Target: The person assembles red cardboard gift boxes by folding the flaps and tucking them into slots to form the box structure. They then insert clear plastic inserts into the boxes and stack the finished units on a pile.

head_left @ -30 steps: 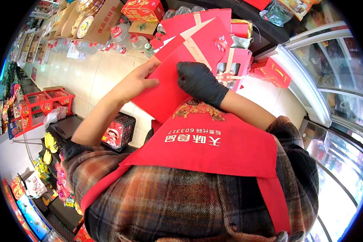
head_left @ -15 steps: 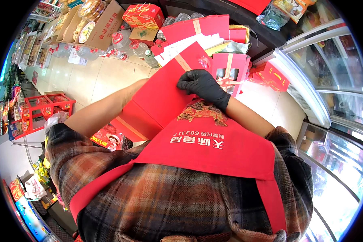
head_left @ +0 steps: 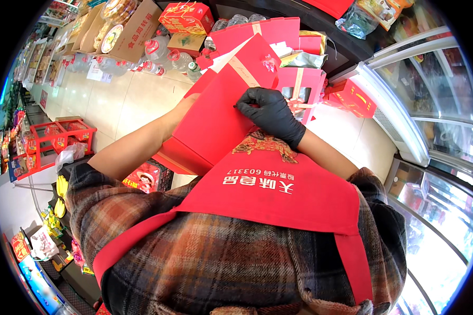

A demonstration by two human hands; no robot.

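Note:
Before my chest is a red gift box (head_left: 215,115), tilted, with a pale ribbon band printed across its upper part. My right hand (head_left: 270,113), in a black glove, is closed at the box's right edge, thumb and fingers pinched together there. From the left, my bare left forearm (head_left: 142,136) reaches to the box's far left side. The left hand itself is hidden behind the box, so its fingers do not show. Just beyond my right hand stands another red gift box (head_left: 305,79) with a window and a bow. A red apron (head_left: 268,194) covers my chest.
Large plastic bottles (head_left: 180,59) stand on the tiled floor (head_left: 121,100) ahead. Cardboard cartons (head_left: 134,37) of packaged food are at the far left. A glass-door cooler (head_left: 431,94) runs along the right. A red rack (head_left: 63,142) is on the left.
The held box has shifted slightly right and turned, covering more of the white papers behind it. My right hand has moved a little right and nearer, and stays at the box's edge.

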